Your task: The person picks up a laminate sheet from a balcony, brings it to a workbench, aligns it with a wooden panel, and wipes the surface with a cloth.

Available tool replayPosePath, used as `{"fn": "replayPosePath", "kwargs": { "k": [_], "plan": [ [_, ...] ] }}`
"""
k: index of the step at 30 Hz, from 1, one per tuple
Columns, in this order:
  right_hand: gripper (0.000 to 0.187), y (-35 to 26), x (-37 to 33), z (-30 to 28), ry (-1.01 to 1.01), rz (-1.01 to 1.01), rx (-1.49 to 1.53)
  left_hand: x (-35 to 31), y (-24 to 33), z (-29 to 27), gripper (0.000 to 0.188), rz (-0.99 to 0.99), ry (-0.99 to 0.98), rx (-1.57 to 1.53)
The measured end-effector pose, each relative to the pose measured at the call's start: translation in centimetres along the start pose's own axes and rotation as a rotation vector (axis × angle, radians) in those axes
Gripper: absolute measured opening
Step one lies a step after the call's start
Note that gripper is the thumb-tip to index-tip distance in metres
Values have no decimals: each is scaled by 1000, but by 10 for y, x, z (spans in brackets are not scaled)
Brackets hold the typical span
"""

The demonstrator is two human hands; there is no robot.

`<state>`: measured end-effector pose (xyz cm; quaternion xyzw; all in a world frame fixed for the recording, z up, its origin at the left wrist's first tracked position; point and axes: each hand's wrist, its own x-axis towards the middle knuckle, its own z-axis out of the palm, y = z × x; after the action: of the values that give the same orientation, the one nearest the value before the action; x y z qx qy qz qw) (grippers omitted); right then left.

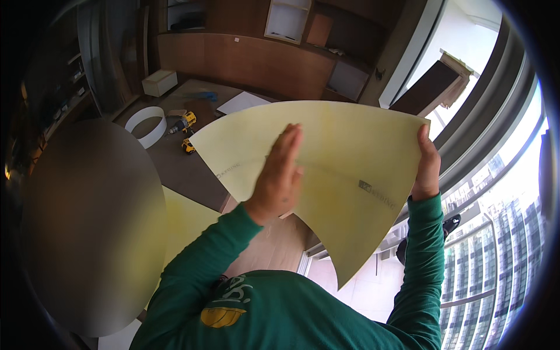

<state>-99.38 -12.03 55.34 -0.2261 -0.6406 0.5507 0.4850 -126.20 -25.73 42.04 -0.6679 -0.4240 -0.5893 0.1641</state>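
A thin, pale yellow fan-shaped sheet (344, 146) with curved edges and faint printed marks spreads across the middle of the head view. On its far right edge my right hand (427, 166) is closed, thumb along the near face and the other fingers mostly hidden behind. My left hand (279, 181) is held up in front of the sheet, slightly smeared, with its fingers stretched straight and close together. Nothing shows in that hand. Whether it touches the sheet, I cannot tell.
Beyond lies a dark tabletop (175, 160) with a yellow cordless drill (184, 122), a white ring (142, 125) and a white sheet (242, 102). Another yellow sheet (192, 216) is partly hidden by a large blurred oval (93, 227). Tall windows (490, 256) line the right.
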Motion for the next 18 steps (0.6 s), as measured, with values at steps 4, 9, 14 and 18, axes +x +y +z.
{"fn": "replayPosePath", "kwargs": {
  "k": [4, 9, 14, 18],
  "plan": [
    [62, -2, 3, 37, -134, 22, 44, 35, 34, 70, 80, 251, -204, -10],
    [60, -7, -12, 38, -134, 22, 48, 33, -84, 106, 69, 402, 130, 364],
    [60, -14, -31, 9, 46, -48, -149, -68, -202, 47, 64, -508, -58, 621],
    [56, -7, -27, -16, 3, 93, -51, -175, -260, -11, 86, -1569, -233, 691]
  ]
}}
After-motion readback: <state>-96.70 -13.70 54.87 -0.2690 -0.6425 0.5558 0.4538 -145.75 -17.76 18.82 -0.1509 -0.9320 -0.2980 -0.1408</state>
